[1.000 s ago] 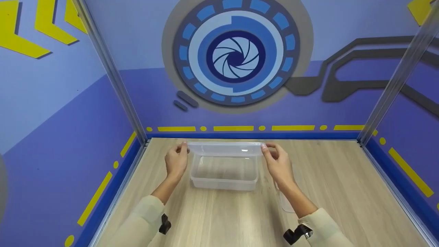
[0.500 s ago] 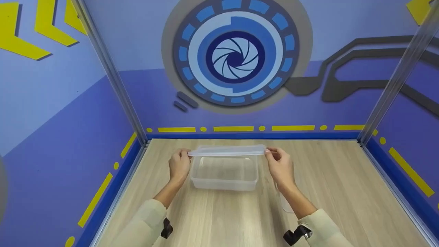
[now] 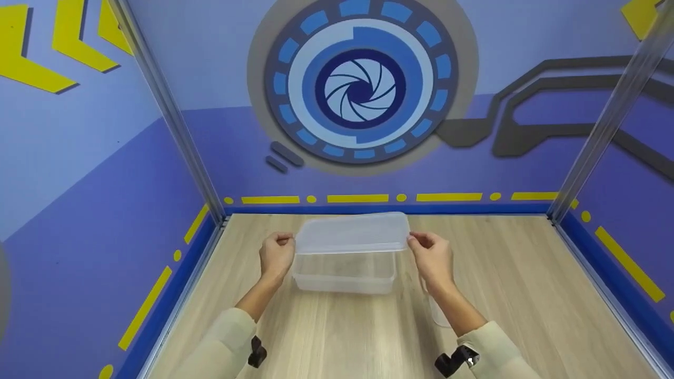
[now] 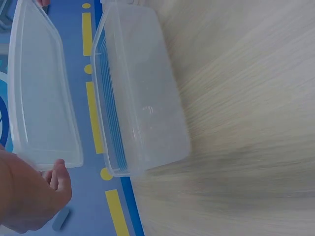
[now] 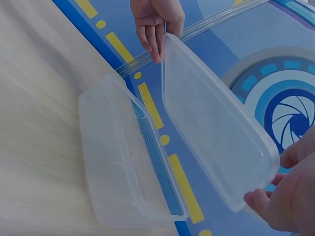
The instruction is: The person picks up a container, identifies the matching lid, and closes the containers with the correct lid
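A clear plastic lid point(image 3: 353, 233) is held by its two short ends over a clear rectangular food container point(image 3: 345, 284). My left hand point(image 3: 276, 255) pinches the lid's left end, and my right hand point(image 3: 433, 258) pinches its right end. In the left wrist view the lid point(image 4: 44, 93) hangs apart from the container point(image 4: 147, 88), tilted above the rim. Seen from the right wrist, a gap also shows between the lid point(image 5: 211, 123) and the container's rim. Nothing shows inside the container, which stands on the wooden table.
Under my right forearm lies another flat, clear plastic piece point(image 3: 440, 316), partly hidden by the arm. The wooden table point(image 3: 526, 295) ends at a blue and yellow back wall point(image 3: 358, 179), with side walls joined by metal corner posts point(image 3: 184, 131).
Both hands have lowered slightly toward the container. The lid has turned from steeply tilted, through nearly edge-on, to showing its broad top face. The container has stayed put.
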### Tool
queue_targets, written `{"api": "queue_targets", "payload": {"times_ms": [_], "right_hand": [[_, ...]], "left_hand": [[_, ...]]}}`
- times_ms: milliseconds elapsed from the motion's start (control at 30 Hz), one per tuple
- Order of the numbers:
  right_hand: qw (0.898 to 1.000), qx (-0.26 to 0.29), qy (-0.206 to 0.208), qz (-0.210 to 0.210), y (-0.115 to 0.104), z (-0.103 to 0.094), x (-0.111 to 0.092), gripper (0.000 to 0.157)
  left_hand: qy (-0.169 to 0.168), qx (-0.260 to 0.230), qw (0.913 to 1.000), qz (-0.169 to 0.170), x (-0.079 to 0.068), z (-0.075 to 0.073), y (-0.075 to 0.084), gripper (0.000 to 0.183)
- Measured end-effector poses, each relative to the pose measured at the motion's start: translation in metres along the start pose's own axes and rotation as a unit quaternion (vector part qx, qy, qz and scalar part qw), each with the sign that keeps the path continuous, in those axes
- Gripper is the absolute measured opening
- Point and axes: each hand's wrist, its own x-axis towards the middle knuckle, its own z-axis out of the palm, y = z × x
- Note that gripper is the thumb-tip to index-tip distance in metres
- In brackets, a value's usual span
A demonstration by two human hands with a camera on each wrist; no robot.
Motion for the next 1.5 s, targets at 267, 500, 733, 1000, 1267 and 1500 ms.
{"api": "queue_targets", "payload": {"times_ms": [267,500,733,1000,1267,1500], "right_hand": [[1.000,-0.017,-0.014,0.015,0.005,-0.001,0.000,0.031],[0.998,-0.053,-0.040,0.009,0.015,0.001,0.002,0.045],[0.993,-0.082,-0.078,0.022,0.023,0.004,0.004,0.054],[0.992,-0.067,-0.098,0.034,0.025,0.004,0.005,0.059],[0.993,-0.047,-0.091,0.055,0.031,0.005,0.010,0.047],[0.994,-0.023,-0.094,0.049,0.038,0.008,0.018,0.041]], "left_hand": [[-0.031,-0.013,0.9992,-0.023,0.000,0.000,-0.001,0.034],[-0.067,-0.008,0.9968,-0.041,0.002,-0.002,-0.005,0.039],[-0.116,0.007,0.9923,-0.042,0.007,-0.005,-0.009,0.035],[-0.129,-0.003,0.9909,-0.038,0.012,-0.004,-0.011,0.038],[-0.117,-0.015,0.9924,-0.035,0.014,-0.002,-0.016,0.034],[-0.087,0.004,0.9962,-0.012,0.019,0.002,-0.018,0.032]]}}
